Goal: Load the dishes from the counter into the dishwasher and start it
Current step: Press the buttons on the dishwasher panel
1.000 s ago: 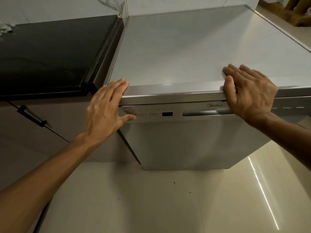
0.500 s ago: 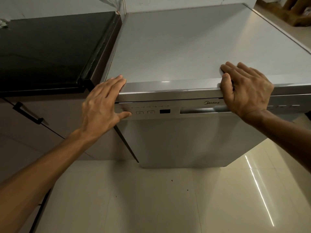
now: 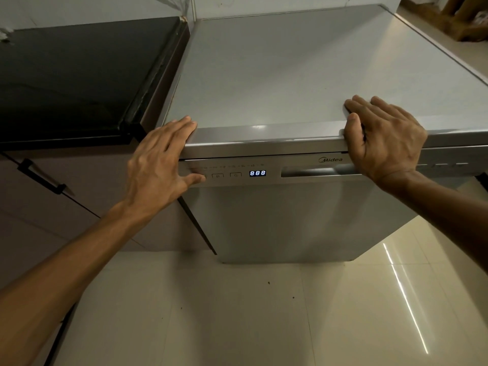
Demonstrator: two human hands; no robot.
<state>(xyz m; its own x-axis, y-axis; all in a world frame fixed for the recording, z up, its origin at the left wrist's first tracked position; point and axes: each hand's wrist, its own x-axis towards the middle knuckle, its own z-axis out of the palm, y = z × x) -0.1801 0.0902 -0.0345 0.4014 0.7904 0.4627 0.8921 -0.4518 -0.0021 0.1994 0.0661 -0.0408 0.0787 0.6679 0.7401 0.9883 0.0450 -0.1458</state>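
Two bare hands rest on a closed silver freestanding dishwasher (image 3: pixel 277 220), its lit blue display (image 3: pixel 257 173) reading 888.

Glossy cream floor tiles (image 3: pixel 237 313) lie before the appliance; a black glossy countertop (image 3: pixel 74 80) over a brown cabinet with a black bar handle (image 3: pixel 42 180) adjoins it on the left, against a pale wall. The left hand (image 3: pixel 161 165) lies flat at the front left corner, fingers straight on the top edge, thumb touching the leftmost part of the control panel (image 3: pixel 224 175). The right hand (image 3: pixel 385 138) curls over the top front edge, above the recessed door handle (image 3: pixel 311 172), thumb pressed to the rim. Whichever button sits under the left thumb is hidden; panel symbols are too small to read. The dishwasher's right side is cut off by the frame.
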